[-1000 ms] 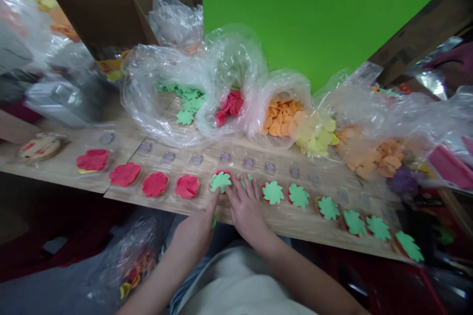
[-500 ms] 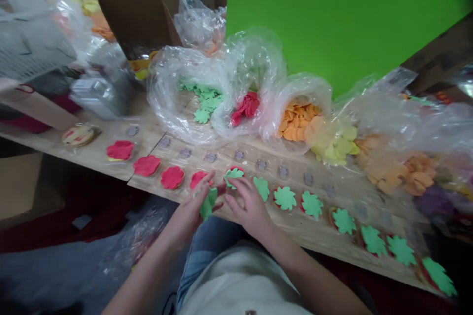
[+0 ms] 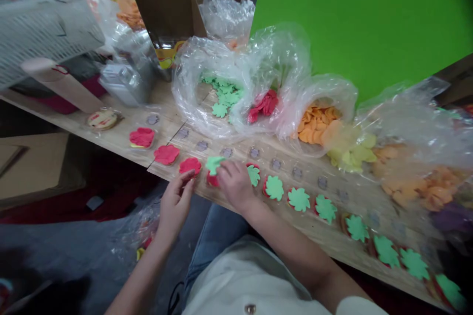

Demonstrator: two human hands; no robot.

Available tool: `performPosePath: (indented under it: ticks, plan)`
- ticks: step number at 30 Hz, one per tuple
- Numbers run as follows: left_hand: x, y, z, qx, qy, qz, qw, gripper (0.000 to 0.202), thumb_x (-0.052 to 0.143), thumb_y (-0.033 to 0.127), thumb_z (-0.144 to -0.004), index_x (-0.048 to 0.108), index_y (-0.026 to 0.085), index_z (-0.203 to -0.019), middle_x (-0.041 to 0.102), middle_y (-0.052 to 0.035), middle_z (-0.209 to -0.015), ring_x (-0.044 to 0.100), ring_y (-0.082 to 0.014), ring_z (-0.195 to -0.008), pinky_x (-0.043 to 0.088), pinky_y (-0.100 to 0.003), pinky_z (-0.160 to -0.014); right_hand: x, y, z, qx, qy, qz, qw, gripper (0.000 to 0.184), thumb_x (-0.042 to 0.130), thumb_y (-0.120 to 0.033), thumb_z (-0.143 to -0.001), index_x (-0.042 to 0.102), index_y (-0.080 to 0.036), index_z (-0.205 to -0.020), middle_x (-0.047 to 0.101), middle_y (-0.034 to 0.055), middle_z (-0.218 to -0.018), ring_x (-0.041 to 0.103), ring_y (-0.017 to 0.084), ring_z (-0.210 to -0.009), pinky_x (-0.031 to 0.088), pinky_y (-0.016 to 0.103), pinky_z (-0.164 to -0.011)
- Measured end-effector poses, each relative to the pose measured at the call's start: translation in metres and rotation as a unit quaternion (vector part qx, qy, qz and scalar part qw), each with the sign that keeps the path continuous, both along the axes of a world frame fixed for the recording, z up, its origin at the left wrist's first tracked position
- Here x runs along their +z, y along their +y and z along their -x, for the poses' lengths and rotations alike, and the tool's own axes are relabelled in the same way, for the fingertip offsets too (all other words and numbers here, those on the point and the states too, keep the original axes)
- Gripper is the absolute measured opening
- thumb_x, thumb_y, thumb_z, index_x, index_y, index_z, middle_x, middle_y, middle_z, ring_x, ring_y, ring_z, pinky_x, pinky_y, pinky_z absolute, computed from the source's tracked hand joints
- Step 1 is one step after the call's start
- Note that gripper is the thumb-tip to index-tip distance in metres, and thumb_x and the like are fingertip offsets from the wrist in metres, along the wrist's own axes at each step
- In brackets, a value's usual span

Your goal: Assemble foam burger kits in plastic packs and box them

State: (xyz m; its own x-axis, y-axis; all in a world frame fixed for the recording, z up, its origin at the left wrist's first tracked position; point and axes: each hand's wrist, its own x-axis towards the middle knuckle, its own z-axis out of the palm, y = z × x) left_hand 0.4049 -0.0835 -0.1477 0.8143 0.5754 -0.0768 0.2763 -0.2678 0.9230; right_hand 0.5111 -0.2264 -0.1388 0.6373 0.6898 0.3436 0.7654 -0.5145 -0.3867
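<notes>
My right hand pinches a green flower-shaped cut-out and holds it over a red flower piece, partly covering it. My left hand is at the table's front edge, its thumb and forefinger apart. Its fingertips are beside another red flower piece, and I cannot tell if they touch it. A further red flower lies to the left. Just right of my right hand, a green flower rests on a red one, first of a row of such stacks.
Behind the row lie small grey pieces in clear plastic. Open plastic bags hold green flowers, red ones and orange petals. A pink bottle and a white basket are at left; a green board stands behind.
The green flower that was in my left hand is gone from it; my right hand now holds one above a red piece. Both hands have moved left along the row. The view has shifted.
</notes>
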Motion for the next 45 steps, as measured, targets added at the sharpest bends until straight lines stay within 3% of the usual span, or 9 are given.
performPosePath:
  ticks: [5, 11, 16, 22, 27, 30, 35, 39, 45]
  plan:
    - [-0.004, 0.001, 0.007, -0.149, -0.008, -0.272, 0.951, 0.036, 0.041, 0.026, -0.087, 0.052, 0.019, -0.12, 0.057, -0.0098, -0.12, 0.05, -0.0223, -0.11, 0.035, -0.039, -0.097, -0.019, -0.007, 0.02, 0.056, -0.069, 0.101, 0.991, 0.014, 0.047, -0.02, -0.089, 0.06, -0.018, -0.094, 0.062, 0.0067, -0.101, 0.046, 0.019, -0.109, 0.036, 0.035, -0.091]
    - [-0.007, -0.009, 0.005, -0.248, 0.019, -0.413, 0.876, 0.048, 0.044, 0.033, -0.086, 0.041, 0.022, -0.133, 0.044, -0.006, -0.137, 0.034, -0.0281, -0.127, 0.023, -0.045, -0.102, -0.01, -0.03, 0.015, 0.063, -0.075, 0.115, 0.989, 0.021, 0.046, -0.02, -0.089, 0.058, -0.018, -0.106, 0.057, 0.0056, -0.117, 0.034, 0.021, -0.123, 0.028, 0.039, -0.101]
    - [-0.01, -0.018, 0.0, -0.284, 0.011, -0.442, 0.851, 0.053, 0.043, 0.036, -0.086, 0.035, 0.022, -0.137, 0.036, -0.007, -0.141, 0.024, -0.0285, -0.133, 0.013, -0.048, -0.105, -0.01, -0.039, 0.013, -0.007, -0.071, 0.123, 0.99, 0.019, 0.049, -0.025, -0.088, 0.061, -0.024, -0.102, 0.061, 0.0044, -0.105, 0.046, 0.02, -0.104, 0.035, 0.037, -0.089]
    - [-0.007, -0.016, -0.002, -0.262, 0.027, -0.455, 0.851, 0.059, 0.041, 0.032, -0.087, 0.023, 0.018, -0.141, 0.032, -0.0101, -0.143, 0.025, -0.0265, -0.133, 0.01, -0.047, -0.106, -0.006, -0.03, 0.019, 0.003, -0.056, 0.128, 0.99, 0.02, 0.047, -0.025, -0.089, 0.059, -0.023, -0.105, 0.062, 0.0049, -0.097, 0.049, 0.019, -0.098, 0.037, 0.034, -0.086]
    - [-0.011, -0.016, 0.0, -0.274, 0.034, -0.469, 0.839, 0.055, 0.039, 0.03, -0.087, 0.028, 0.017, -0.14, 0.028, -0.0092, -0.145, 0.021, -0.0259, -0.134, 0.009, -0.048, -0.107, -0.007, -0.023, 0.023, 0.006, -0.043, 0.134, 0.99, 0.022, 0.042, -0.021, -0.091, 0.059, -0.021, -0.104, 0.063, 0.0048, -0.1, 0.05, 0.02, -0.099, 0.039, 0.035, -0.084]
    - [-0.014, -0.019, 0.003, -0.281, 0.035, -0.472, 0.835, 0.055, 0.04, 0.029, -0.087, 0.029, 0.017, -0.139, 0.027, -0.01, -0.145, 0.019, -0.0268, -0.135, 0.005, -0.051, -0.107, -0.01, -0.03, 0.025, 0.026, -0.037, 0.103, 0.994, 0.028, 0.041, -0.02, -0.091, 0.055, -0.019, -0.115, 0.061, 0.0048, -0.112, 0.045, 0.019, -0.11, 0.035, 0.035, -0.094]
    - [-0.013, -0.023, 0.006, -0.276, 0.021, -0.471, 0.837, 0.053, 0.044, 0.034, -0.085, 0.035, 0.023, -0.137, 0.026, -0.01, -0.145, 0.02, -0.0292, -0.135, 0.004, -0.055, -0.106, -0.01, -0.042, 0.032, -0.06, -0.018, 0.112, 0.992, 0.038, 0.043, -0.03, -0.089, 0.05, -0.016, -0.124, 0.043, 0.0088, -0.136, 0.022, 0.029, -0.132, 0.023, 0.048, -0.104]
    - [-0.011, -0.021, 0.003, -0.279, 0.017, -0.46, 0.843, 0.054, 0.044, 0.035, -0.086, 0.032, 0.023, -0.138, 0.033, -0.0086, -0.142, 0.025, -0.028, -0.133, -0.002, -0.055, -0.106, -0.007, -0.038, 0.036, -0.052, -0.005, 0.144, 0.988, 0.041, 0.047, -0.034, -0.087, 0.048, -0.022, -0.126, 0.035, 0.0098, -0.141, 0.012, 0.032, -0.135, 0.018, 0.056, -0.104]
    - [-0.019, -0.012, -0.002, -0.281, -0.006, -0.468, 0.838, 0.058, 0.044, 0.04, -0.085, 0.034, 0.015, -0.136, 0.037, -0.0133, -0.14, 0.028, -0.0288, -0.131, 0.0, -0.055, -0.107, 0.005, -0.025, 0.025, -0.039, -0.002, 0.157, 0.987, 0.041, 0.05, -0.029, -0.085, 0.049, -0.023, -0.125, 0.034, 0.0088, -0.142, 0.01, 0.03, -0.136, 0.017, 0.052, -0.106]
